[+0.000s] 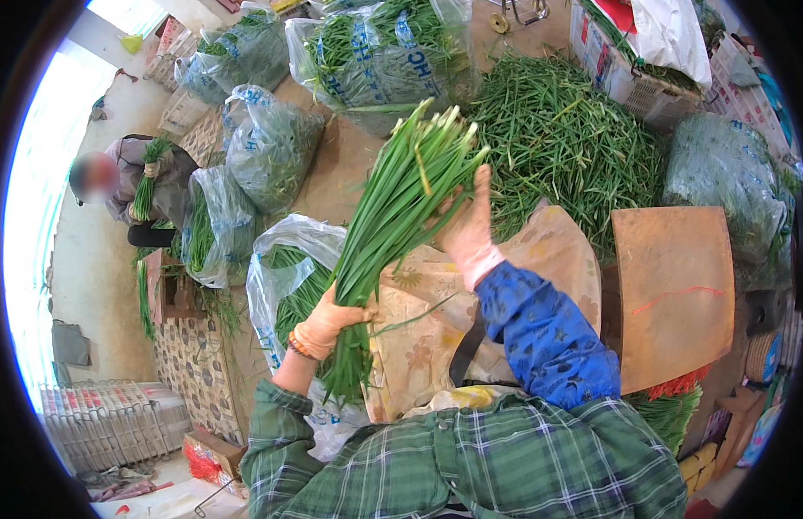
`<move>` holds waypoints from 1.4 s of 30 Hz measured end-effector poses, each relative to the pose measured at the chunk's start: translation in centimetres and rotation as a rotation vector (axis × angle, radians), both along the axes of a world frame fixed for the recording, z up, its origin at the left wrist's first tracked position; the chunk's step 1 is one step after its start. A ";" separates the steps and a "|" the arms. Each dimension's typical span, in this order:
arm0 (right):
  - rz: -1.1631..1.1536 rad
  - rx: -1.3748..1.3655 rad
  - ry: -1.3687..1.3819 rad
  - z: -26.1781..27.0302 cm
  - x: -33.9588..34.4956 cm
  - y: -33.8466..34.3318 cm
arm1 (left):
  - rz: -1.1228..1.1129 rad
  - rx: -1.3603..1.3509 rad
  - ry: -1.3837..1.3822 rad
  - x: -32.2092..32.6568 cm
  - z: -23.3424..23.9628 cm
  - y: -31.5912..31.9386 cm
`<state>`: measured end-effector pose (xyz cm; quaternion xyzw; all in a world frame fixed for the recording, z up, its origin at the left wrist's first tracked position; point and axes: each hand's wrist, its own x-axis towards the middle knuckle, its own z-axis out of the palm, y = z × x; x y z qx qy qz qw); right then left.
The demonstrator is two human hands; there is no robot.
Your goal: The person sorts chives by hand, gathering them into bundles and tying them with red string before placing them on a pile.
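A bunch of garlic chives (401, 214) is held up at a slant, its pale cut ends at the upper right and its green tips pointing down towards me. My left hand (339, 321), in what looks like a thin glove, is wrapped around the lower leaves. Against the right side of the bunch, near the stem ends, is my right hand (469, 227); its thumb stands apart and its fingers are partly hidden by the leaves. A stained floral apron (414, 350) covers my lap. Beneath the left hand, an open plastic bag (265, 285) contains more chives.
A heap of loose chives (563, 143) lies ahead. At right stands a board (677, 279) with a red string (677, 298) on it. Filled plastic bags (271, 149) line the left and far side. A seated co-worker (155, 168) holds a tied bunch.
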<state>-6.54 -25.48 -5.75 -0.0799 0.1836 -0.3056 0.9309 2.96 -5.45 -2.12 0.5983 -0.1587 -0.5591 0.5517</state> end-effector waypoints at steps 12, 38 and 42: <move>-0.035 0.214 0.118 -6.0 0.7 -5.6 | 0.125 0.092 0.431 -0.6 -5.1 13.1; 1.027 -1.793 0.635 -4.0 0.0 -3.8 | 0.017 0.043 0.615 -0.2 -7.6 13.4; 0.978 -2.470 0.740 0.0 -1.0 -6.6 | -0.013 0.072 0.587 0.2 -7.4 13.1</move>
